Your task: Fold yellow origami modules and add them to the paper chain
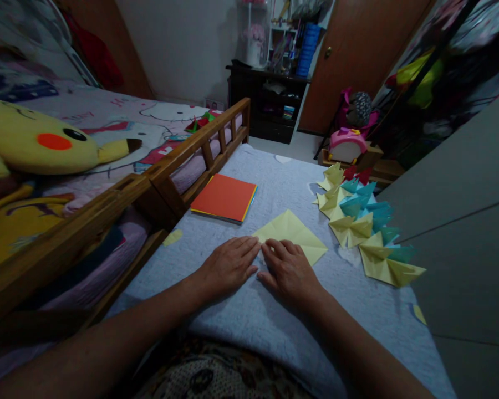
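A pale yellow sheet of paper (293,233) lies on the cloth-covered surface with one corner pointing away from me, and crease lines cross it. My left hand (230,263) rests palm down at its left corner, fingers stretched out together and thumb apart. Beside it, my right hand (291,269) lies over the near part of the sheet, its fingers slightly bent and its thumb spread toward the left hand. The fingertips of both hands nearly meet on the paper. The near edge of the sheet is hidden under the hands.
A stack of coloured paper (225,197), orange on top, lies to the left. Folded yellow paper pieces (351,228) and blue ones (360,194) stand in rows on the right. A wooden bed rail (183,149) borders the left side, with a yellow plush toy (33,138) beyond.
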`<state>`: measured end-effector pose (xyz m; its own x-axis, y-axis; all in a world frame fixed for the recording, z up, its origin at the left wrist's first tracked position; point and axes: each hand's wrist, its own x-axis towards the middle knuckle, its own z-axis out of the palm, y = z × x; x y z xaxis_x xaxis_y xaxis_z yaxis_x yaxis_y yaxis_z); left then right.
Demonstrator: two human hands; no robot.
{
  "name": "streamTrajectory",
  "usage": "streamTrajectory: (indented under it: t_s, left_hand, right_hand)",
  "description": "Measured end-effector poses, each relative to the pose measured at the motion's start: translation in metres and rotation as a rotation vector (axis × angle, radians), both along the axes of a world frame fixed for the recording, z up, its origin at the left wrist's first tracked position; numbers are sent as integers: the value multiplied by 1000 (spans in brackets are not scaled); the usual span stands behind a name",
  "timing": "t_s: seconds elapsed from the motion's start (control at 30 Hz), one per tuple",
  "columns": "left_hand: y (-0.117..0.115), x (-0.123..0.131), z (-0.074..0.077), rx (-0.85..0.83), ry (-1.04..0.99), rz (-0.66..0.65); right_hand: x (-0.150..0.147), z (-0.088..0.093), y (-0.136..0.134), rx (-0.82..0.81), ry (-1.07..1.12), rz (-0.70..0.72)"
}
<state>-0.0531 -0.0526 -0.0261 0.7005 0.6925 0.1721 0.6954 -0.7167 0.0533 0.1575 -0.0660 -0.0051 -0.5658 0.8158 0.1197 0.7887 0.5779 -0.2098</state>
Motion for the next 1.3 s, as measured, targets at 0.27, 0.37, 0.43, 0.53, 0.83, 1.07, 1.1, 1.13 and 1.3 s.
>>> streamTrajectory:
  t_s: [0.27, 0.37, 0.43, 0.53, 0.83, 1.07, 1.1, 1.13, 1.3]
  left_hand:
    - [-1, 7, 14, -61, 75, 72]
    - [-3, 9, 16, -72, 81, 136]
    - [-4, 9, 16, -77, 79, 161]
    - [-5, 7, 15, -66, 84, 175]
    - [-7, 5, 12, 29, 109, 213]
    - [-7, 5, 12, 9, 100, 226]
    - [-7, 5, 12, 4, 98, 232]
    - [-8, 6, 13, 1, 91, 237]
    - [-10, 11, 21, -4, 28, 243]
  right_hand:
    - [20, 5, -14, -2, -66, -32]
    - [32, 4, -23, 20, -70, -52]
    - [40, 2, -30, 41, -74, -67]
    - [51, -1, -40, 73, -73, -87]
    - [69, -3, -58, 97, -48, -152]
    - [78, 0, -70, 74, -10, -197]
    - [79, 2, -69, 51, 6, -204]
    - [81, 5, -67, 22, 29, -210]
    - [84, 13, -37, 10, 181, -291]
